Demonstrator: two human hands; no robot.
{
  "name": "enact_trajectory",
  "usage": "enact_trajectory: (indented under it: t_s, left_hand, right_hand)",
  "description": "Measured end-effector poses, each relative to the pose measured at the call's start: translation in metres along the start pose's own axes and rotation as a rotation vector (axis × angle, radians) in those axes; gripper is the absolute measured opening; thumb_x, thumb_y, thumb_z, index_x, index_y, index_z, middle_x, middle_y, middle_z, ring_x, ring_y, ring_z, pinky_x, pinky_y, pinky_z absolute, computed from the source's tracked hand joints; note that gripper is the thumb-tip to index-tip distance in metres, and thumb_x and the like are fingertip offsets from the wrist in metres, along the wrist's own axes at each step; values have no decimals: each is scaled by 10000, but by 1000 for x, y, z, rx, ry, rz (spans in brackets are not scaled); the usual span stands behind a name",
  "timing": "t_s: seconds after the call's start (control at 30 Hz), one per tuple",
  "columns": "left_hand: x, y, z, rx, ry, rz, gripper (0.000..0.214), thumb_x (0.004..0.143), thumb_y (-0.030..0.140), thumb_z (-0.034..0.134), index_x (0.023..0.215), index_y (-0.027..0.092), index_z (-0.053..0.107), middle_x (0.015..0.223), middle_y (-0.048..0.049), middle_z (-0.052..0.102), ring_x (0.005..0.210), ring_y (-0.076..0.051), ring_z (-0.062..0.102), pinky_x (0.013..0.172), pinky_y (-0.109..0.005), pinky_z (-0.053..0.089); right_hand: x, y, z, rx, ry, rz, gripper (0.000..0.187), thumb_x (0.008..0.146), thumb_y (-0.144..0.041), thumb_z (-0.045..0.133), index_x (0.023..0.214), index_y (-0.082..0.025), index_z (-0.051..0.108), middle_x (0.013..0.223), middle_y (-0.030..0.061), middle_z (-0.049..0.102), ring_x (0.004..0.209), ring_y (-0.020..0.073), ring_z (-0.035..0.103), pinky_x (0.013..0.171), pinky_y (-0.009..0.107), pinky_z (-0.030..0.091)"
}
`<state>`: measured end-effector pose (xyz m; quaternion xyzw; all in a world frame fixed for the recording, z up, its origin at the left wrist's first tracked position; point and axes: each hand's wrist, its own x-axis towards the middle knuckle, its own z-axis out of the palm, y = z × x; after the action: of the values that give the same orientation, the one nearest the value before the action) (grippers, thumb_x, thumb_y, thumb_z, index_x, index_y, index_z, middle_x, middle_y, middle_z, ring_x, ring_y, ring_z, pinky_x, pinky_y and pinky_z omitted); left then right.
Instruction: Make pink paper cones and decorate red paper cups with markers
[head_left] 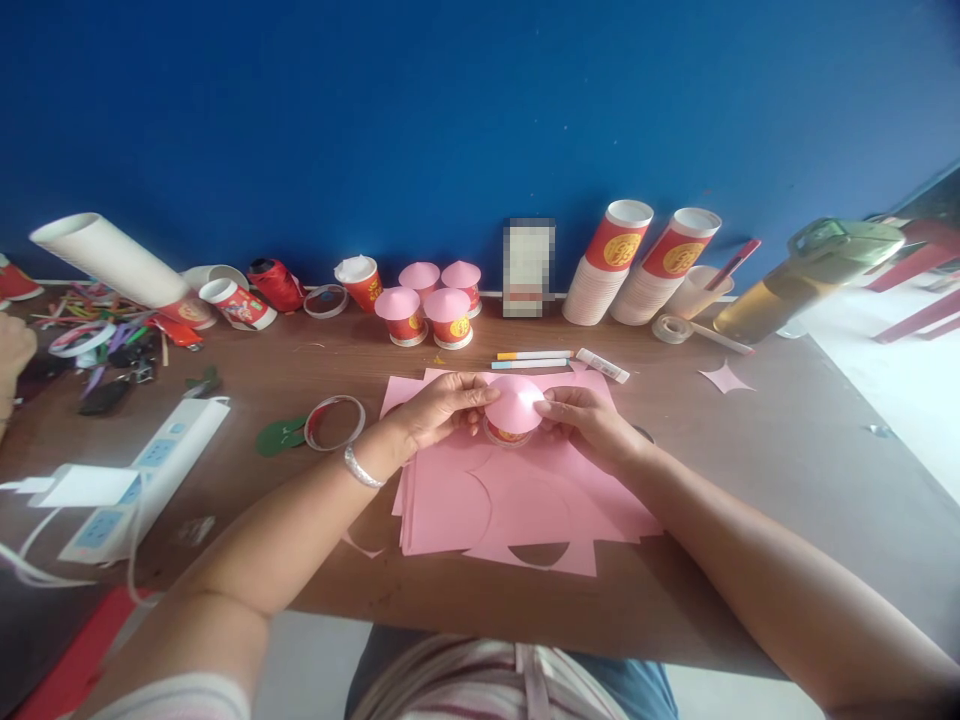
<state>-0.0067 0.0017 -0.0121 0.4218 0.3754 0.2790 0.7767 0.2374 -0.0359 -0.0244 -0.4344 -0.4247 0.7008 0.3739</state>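
Observation:
A pink paper cone (516, 400) sits over an upside-down red paper cup (508, 435) at the middle of the table. My left hand (448, 405) pinches the cone's left edge between thumb and fingers. On the opposite side, my right hand (581, 418) has its thumb and fingers closed on the right edge. Beneath them lies a stack of pink paper sheets (450, 500) with round outlines and cut-out holes. Several cups with pink cone tops (451, 310) stand behind, towards the wall.
Two tall stacks of paper cups (606, 265) lean by the blue wall. Markers (532, 356) and a glue stick (602, 366) lie behind the sheets. At left are a power strip (142, 485) and a tape roll (335, 423); at right, a bottle (795, 285). Another person's hand (13, 355) shows far left.

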Motion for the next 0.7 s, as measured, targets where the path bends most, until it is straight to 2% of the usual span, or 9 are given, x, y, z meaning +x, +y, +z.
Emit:
enact_trajectory:
  t_s: [0.3,0.7]
  left_hand:
    - [0,-1,1,-14,3,-6,419,675,410,959,761,121,667,620,34,585,525,-55,516,479,-187,495]
    - [2,-2,0,-25,3,-13,417,674,408,960,753,120,668,637,25,596,531,-55,521,499,-189,499]
  right_hand:
    - [0,-6,6,-2,33,16,532,560,-597,965,596,-181,635,593,-12,571,578,103,456,572,292,300]
    - [1,-9,6,9,-8,7,522,574,-593,957,597,-192,624,587,-17,558,567,103,438,569,294,331]
